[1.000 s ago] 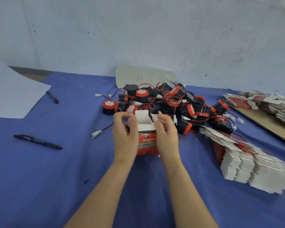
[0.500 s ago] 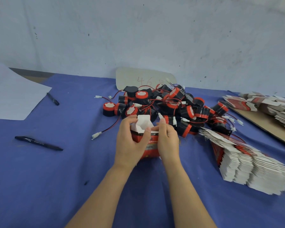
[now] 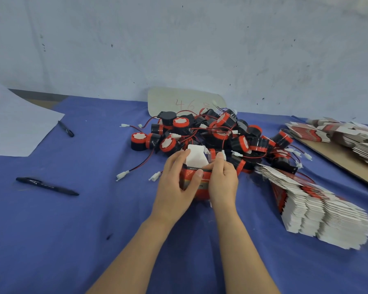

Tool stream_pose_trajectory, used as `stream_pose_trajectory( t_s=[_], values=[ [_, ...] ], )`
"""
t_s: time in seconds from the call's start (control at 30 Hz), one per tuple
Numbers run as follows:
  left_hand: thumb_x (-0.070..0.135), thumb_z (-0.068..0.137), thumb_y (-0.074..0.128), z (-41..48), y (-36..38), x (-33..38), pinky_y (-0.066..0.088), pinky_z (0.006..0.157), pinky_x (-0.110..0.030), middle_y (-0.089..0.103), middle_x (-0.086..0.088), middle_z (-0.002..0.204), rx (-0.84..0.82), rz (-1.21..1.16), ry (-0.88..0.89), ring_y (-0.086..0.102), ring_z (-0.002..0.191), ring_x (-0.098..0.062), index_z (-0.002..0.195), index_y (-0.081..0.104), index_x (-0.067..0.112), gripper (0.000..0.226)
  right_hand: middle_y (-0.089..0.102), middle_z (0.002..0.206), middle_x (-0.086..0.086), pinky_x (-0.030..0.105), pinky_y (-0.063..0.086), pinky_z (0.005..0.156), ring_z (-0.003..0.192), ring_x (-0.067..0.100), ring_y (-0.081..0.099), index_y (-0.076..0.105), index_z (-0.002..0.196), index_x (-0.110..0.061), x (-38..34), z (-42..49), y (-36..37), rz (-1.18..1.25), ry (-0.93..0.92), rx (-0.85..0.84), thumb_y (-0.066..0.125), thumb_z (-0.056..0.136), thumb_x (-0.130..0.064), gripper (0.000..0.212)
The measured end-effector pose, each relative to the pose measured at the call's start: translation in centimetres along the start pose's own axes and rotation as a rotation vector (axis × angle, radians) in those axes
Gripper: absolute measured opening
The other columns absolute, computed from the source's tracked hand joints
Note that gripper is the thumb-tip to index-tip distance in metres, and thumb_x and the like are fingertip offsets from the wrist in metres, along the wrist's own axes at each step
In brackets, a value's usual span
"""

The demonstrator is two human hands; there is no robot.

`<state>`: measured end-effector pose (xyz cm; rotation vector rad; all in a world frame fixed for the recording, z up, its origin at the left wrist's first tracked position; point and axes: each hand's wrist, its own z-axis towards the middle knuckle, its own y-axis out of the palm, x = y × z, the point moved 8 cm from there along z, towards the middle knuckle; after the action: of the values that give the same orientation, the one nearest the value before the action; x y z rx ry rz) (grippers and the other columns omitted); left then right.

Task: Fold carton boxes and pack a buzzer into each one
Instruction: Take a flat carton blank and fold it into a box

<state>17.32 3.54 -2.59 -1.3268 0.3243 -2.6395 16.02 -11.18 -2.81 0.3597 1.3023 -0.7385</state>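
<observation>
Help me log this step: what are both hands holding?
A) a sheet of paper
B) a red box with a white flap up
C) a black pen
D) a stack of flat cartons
B: the left hand and right hand both grip the red box, its white flap standing up.

Both bare forearms reach in from the near edge, converging at the middle. The left hands' side: the left hand (image 3: 175,185) curls round a box (image 3: 201,188), thumb across its front. The right hand (image 3: 223,182) pinches its right top edge.
</observation>
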Motion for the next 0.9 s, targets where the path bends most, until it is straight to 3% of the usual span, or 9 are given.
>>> stream_pose_trajectory(
  t_s=[0.13,0.27,0.4,0.5,0.57,0.67,0.73,0.8,0.9],
  values=[
    [0.031,0.087,0.066,-0.1,-0.2,-0.1,0.044,0.097,-0.017,0.045,0.016,0.129,0.02,-0.011,-0.011,0.046,0.118,-0.001,0.131,0.046,0.024,0.049,0.057,0.089,-0.002,0.008,0.036,0.058,0.075,0.005,0.052,0.062,0.077,0.002,0.0,0.3,0.1,-0.031,-0.026,-0.012,0.033,0.101,-0.04,0.057],
    [0.035,0.084,0.07,-0.2,0.1,0.4,0.039,0.082,0.001,0.034,0.016,0.135,0.007,0.036,0.053,0.038,0.112,0.021,0.104,0.054,0.027,0.026,0.062,0.086,0.014,0.012,0.036,0.055,0.068,0.013,0.052,0.059,0.074,0.01,-0.3,0.1,0.2,-0.005,-0.08,-0.019,0.034,0.102,-0.036,0.059],
    [0.066,0.074,0.055,0.0,0.1,-0.6,0.039,0.07,0.002,0.03,0.012,0.143,0.014,0.071,-0.073,0.045,0.101,0.016,0.085,0.053,0.022,0.045,0.062,0.094,-0.002,0.003,0.035,0.061,0.078,-0.001,0.055,0.06,0.064,-0.008,-0.5,-0.2,0.4,-0.006,-0.069,-0.024,0.037,0.101,-0.037,0.053],
    [0.067,0.075,0.047,0.3,-1.0,-0.3,0.032,0.072,0.006,0.039,0.01,0.134,0.072,0.065,-0.063,0.04,0.101,0.025,0.078,0.049,0.021,0.046,0.062,0.103,-0.014,0.016,0.043,0.084,0.097,0.001,0.058,0.061,0.065,-0.029,-1.5,-0.4,1.4,0.033,-0.134,-0.166,0.041,0.101,-0.034,0.041],
    [0.06,0.08,0.049,0.7,-1.7,-0.7,0.037,0.076,0.002,0.045,0.011,0.127,0.086,0.007,-0.109,0.046,0.103,0.019,0.077,0.051,0.023,0.038,0.064,0.112,-0.016,0.024,0.047,0.09,0.107,0.004,0.059,0.066,0.075,-0.035,-2.2,-0.7,2.2,0.077,-0.17,-0.339,0.047,0.099,-0.031,0.031],
    [0.065,0.074,0.046,1.2,-2.1,-1.2,0.048,0.075,-0.013,0.052,0.013,0.116,0.054,-0.114,-0.198,0.057,0.1,0.001,0.081,0.057,0.027,0.041,0.068,0.112,-0.009,0.02,0.053,0.074,0.097,0.005,0.065,0.071,0.086,-0.028,-2.3,-0.9,2.5,0.195,-0.153,-0.461,0.055,0.096,-0.028,0.019],
    [0.066,0.072,0.046,1.3,-2.2,-1.3,0.049,0.073,-0.015,0.056,0.01,0.11,0.045,-0.146,-0.223,0.061,0.094,-0.004,0.084,0.058,0.025,0.045,0.069,0.091,-0.01,0.018,0.052,0.063,0.078,0.005,0.065,0.065,0.089,-0.019,-2.3,-0.9,2.3,0.288,-0.135,-0.428,0.059,0.093,-0.024,0.008],
    [0.064,0.072,0.05,1.2,-2.4,-1.5,0.054,0.071,-0.023,0.062,0.004,0.101,0.048,-0.19,-0.244,0.065,0.087,-0.009,0.088,0.057,0.024,0.044,0.062,0.078,-0.008,0.022,0.051,0.063,0.071,0.007,0.059,0.058,0.087,-0.021,-2.3,-0.8,2.1,0.284,-0.135,-0.385,0.061,0.092,-0.023,0.006],
    [0.061,0.072,0.056,1.2,-2.7,-1.2,0.056,0.07,-0.029,0.062,0.008,0.093,0.053,-0.211,-0.228,0.065,0.081,-0.008,0.093,0.05,0.025,0.042,0.067,0.079,0.0,0.029,0.055,0.066,0.072,0.015,0.065,0.066,0.085,-0.019,-2.0,-1.2,2.7,0.211,-0.091,-0.475,0.055,0.095,-0.033,0.02]
  ],
)
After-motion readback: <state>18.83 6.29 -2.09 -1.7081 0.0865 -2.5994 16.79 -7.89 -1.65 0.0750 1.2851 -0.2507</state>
